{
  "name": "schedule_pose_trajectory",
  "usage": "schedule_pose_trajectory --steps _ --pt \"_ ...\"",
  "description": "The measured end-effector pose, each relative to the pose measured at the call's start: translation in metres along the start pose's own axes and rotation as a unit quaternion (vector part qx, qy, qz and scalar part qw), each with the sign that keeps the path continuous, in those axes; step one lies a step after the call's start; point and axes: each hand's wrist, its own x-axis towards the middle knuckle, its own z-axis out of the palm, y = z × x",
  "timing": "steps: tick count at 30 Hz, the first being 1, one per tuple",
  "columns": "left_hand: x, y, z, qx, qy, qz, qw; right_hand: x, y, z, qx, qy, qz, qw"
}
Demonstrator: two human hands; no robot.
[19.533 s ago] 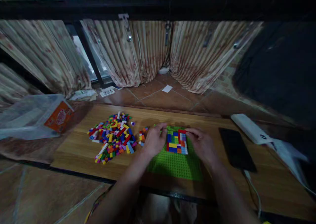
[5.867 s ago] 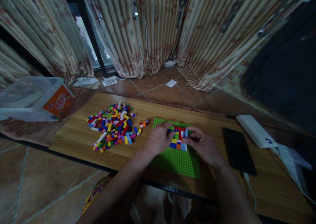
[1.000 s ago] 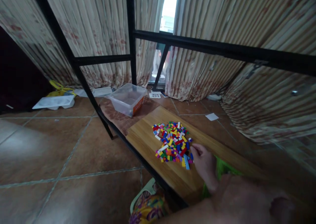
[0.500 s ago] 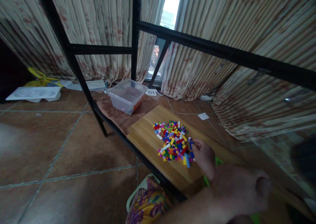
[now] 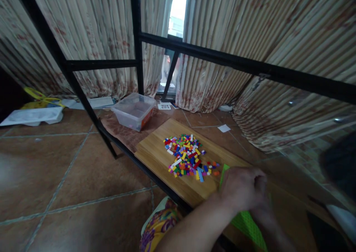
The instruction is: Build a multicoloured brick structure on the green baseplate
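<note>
My left hand (image 5: 241, 187) is over a bright green studded baseplate (image 5: 247, 228), its fingers curled together at the far side. Whatever they grip is out of sight. Tucked in close against it is my right hand (image 5: 263, 207), blurred, with its fingertips concealed by the left. A pile of small multicoloured toy bricks (image 5: 185, 155) is spread on a wooden board (image 5: 155, 144), left of both hands. Several loose bricks (image 5: 213, 167) lie between the pile and the baseplate's edge.
A clear plastic box (image 5: 133, 111) stands on brown cloth (image 5: 119, 133) beyond the board. A black metal frame (image 5: 222, 55) runs across in front of the curtains (image 5: 211, 89). On the tiled floor lies a white tray (image 5: 33, 115). A dark rounded shape (image 5: 339, 166) is at the right.
My right hand has drawn back from the brick pile to my left hand. My left hand appears further left, over the baseplate. The whole view has shifted slightly.
</note>
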Motion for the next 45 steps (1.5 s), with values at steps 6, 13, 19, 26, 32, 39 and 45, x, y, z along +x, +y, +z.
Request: schedule_pose_trajectory --steps 6,13,19,26,32,39,45 --pt "0.006 -0.009 0.003 0.07 -0.004 -0.016 0.997 -0.017 0.005 -0.027 0.209 0.015 0.151 0.966" --pt "0.008 -0.021 0.012 0.059 0.002 -0.01 0.998 -0.036 0.044 -0.044 0.338 0.095 0.145 0.925" --pt "0.004 0.0 0.011 0.05 -0.029 -0.04 0.998 -0.016 0.065 -0.056 0.245 0.201 0.086 0.945" --pt "-0.019 0.043 -0.002 0.102 -0.108 -0.067 0.987 -0.013 0.069 -0.054 0.211 0.2 0.104 0.951" --pt "-0.044 0.028 -0.001 0.085 -0.11 -0.123 0.983 -0.022 0.073 -0.06 0.157 0.179 0.106 0.965" --pt "-0.028 -0.002 0.01 0.064 -0.076 -0.104 0.99 -0.028 0.09 -0.081 0.079 0.154 0.129 0.976" --pt "0.006 -0.034 0.028 0.107 -0.07 -0.071 0.989 -0.027 0.074 -0.072 0.015 0.069 0.124 0.99"
